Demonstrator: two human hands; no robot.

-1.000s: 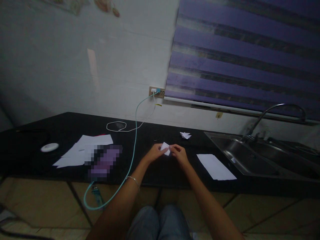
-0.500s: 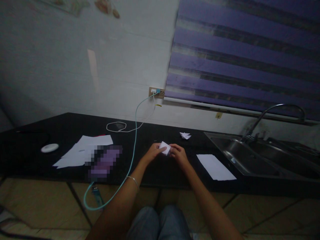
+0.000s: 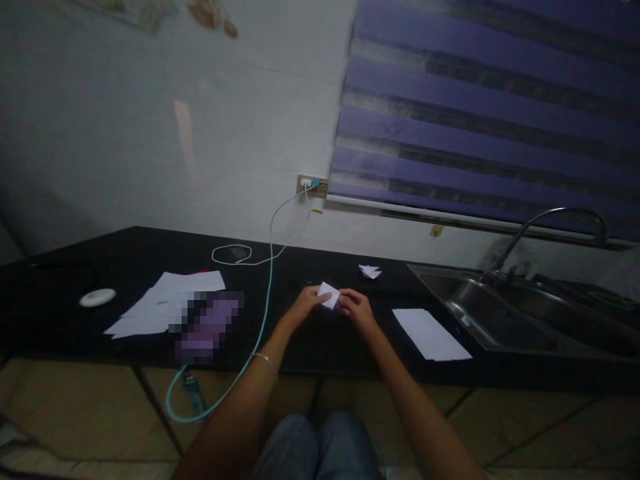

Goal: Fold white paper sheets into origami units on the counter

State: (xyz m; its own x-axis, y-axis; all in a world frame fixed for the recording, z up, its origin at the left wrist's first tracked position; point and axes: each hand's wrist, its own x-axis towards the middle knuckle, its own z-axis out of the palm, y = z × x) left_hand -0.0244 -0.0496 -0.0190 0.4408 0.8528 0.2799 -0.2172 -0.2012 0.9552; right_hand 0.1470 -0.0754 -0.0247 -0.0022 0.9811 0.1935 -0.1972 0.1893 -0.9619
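Note:
A small folded square of white paper [image 3: 327,294] is held up above the dark counter, one corner pointing upward. My left hand [image 3: 306,303] grips its left side, with the thumb lying across the front. At its right edge, the bent fingers of my right hand [image 3: 358,308] pinch the paper. Beyond my hands rests a pointed folded-paper shape [image 3: 370,272]. White paper sheets [image 3: 433,335] lie flat to the right of my right hand.
A steel sink [image 3: 480,320] with a tall faucet [image 3: 520,243] is at the right. More paper sheets [image 3: 145,307] lie on the left, beside a blurred purple object [image 3: 213,327] and a round white object [image 3: 98,297]. A teal cable [image 3: 271,267] runs from the outlet [image 3: 320,188] past my left forearm.
Almost nothing differs. Both hands keep the folded paper in the same place, and the whole view has shifted very slightly.

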